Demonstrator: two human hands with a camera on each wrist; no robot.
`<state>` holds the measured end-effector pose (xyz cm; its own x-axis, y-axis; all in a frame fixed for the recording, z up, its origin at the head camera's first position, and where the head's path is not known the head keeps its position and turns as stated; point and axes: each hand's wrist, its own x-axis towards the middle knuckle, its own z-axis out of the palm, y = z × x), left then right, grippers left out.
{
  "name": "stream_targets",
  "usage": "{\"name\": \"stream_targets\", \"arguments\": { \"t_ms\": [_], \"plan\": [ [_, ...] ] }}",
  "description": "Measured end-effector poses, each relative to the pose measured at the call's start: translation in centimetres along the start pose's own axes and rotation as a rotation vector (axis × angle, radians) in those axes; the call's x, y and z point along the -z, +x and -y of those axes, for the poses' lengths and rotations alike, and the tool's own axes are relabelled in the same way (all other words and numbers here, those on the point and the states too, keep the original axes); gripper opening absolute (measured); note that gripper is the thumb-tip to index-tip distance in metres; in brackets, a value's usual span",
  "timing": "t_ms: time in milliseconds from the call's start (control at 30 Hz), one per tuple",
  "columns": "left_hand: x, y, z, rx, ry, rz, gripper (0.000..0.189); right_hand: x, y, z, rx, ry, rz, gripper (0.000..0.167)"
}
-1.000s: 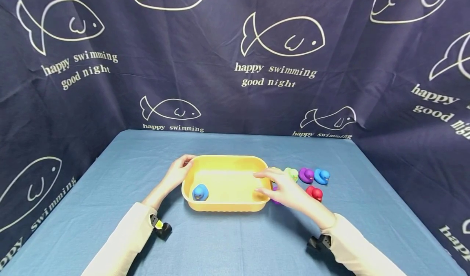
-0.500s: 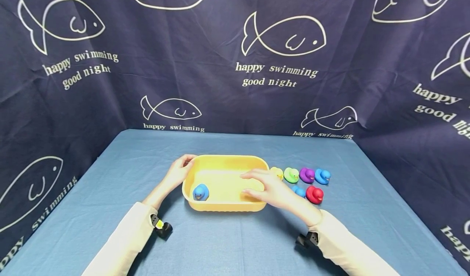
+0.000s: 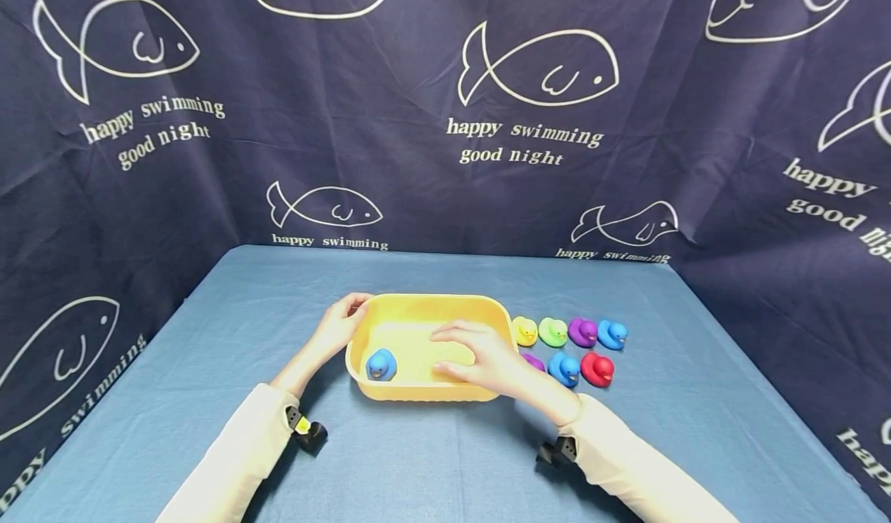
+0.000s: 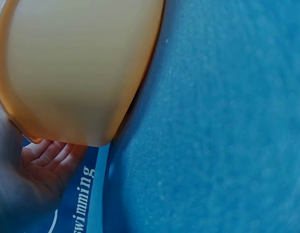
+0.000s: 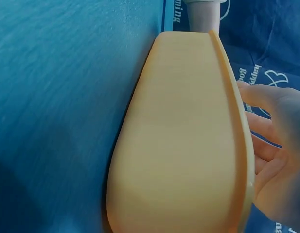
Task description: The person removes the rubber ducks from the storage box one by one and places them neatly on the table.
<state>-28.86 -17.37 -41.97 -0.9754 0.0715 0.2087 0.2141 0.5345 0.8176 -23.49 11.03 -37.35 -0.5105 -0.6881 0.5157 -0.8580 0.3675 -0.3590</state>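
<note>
A yellow plastic tub point(image 3: 431, 393) stands on the blue cloth, with a blue toy duck point(image 3: 380, 364) in its near left corner. My left hand point(image 3: 336, 328) holds the tub at its far left corner; the left wrist view has its fingers point(image 4: 52, 158) behind the tub's end and the thumb side up by the rim. My right hand point(image 3: 483, 357) reaches over the right rim into the tub, to the right of the duck. Its thumb and fingers are spread apart, with nothing seen between them. In the right wrist view the tub's wall hides part of these fingers point(image 5: 259, 97).
Right of the tub are more toy ducks in two rows: yellow point(image 3: 525, 331), light green point(image 3: 553, 332), purple point(image 3: 582, 332) and blue point(image 3: 612, 334) behind, a partly hidden purple one, blue point(image 3: 564, 369) and red point(image 3: 597, 369) in front. A dark fish-print curtain point(image 3: 418, 198) encloses the table.
My right hand has moved left, from the tub's right end to further inside it, uncovering the yellow duck and front-row ducks. The left hand and the tub stay put.
</note>
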Motion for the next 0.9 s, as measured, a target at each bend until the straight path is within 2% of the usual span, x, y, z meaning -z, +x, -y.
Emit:
{"name": "stream_targets", "arguments": {
  "t_ms": [200,333,500,900],
  "plan": [
    [0.0,0.0,-0.1,0.004,-0.010,0.009,0.030,-0.8,0.7,0.5,-0.047,-0.026,0.051,0.039],
    [0.0,0.0,-0.1,-0.005,0.000,0.007,0.030,-1.1,1.2,1.0,-0.118,0.022,0.101,0.041],
    [-0.1,0.1,0.0,-0.013,0.007,0.001,0.029,-1.8,2.0,1.4,-0.168,0.078,0.149,0.041],
    [-0.1,0.1,0.1,-0.021,0.000,-0.007,0.028,-3.7,3.8,1.3,-0.172,0.062,0.211,0.041]
  ]
}}
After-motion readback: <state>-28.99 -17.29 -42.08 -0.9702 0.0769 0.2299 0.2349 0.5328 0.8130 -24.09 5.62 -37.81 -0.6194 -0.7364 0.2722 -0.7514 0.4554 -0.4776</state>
